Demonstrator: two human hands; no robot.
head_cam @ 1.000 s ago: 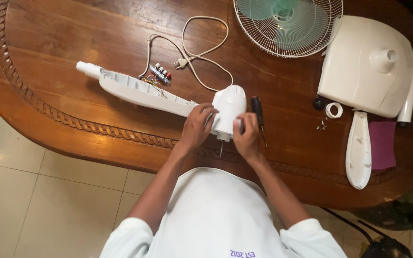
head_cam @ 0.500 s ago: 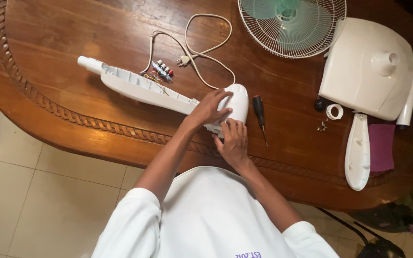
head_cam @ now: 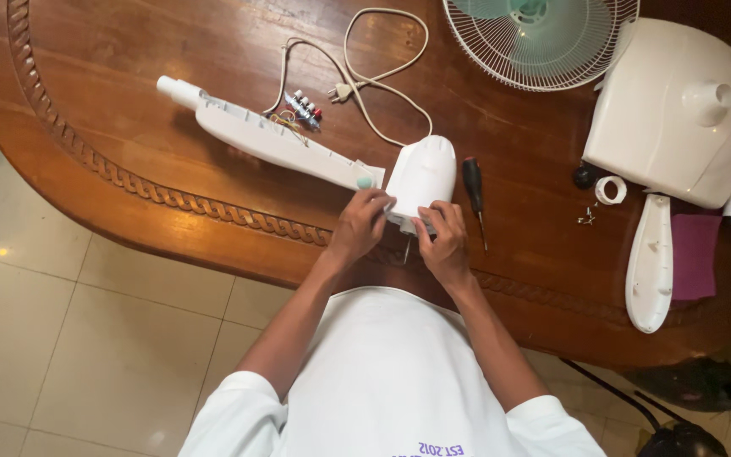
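Observation:
A white fan motor housing (head_cam: 423, 173) lies on the dark wooden table (head_cam: 171, 127), joined to a long white fan stem (head_cam: 268, 135) that runs up to the left. My left hand (head_cam: 359, 224) grips the housing's near left edge where it meets the stem. My right hand (head_cam: 442, 241) holds the housing's near end, fingers curled under it. A thin metal shaft pokes out below, between my hands. A black-handled screwdriver (head_cam: 474, 195) lies just right of the housing, untouched.
A white power cord with plug (head_cam: 357, 80) and a small switch block (head_cam: 305, 108) lie behind the stem. At the back right are a fan grille with teal blades (head_cam: 543, 38), a white base (head_cam: 670, 110), a white cover piece (head_cam: 651, 262), a small ring and loose screws (head_cam: 598, 199).
My left hand has come down off the top of the housing to its near left edge. My right hand has moved back up onto the housing's near end. The view has shifted slightly.

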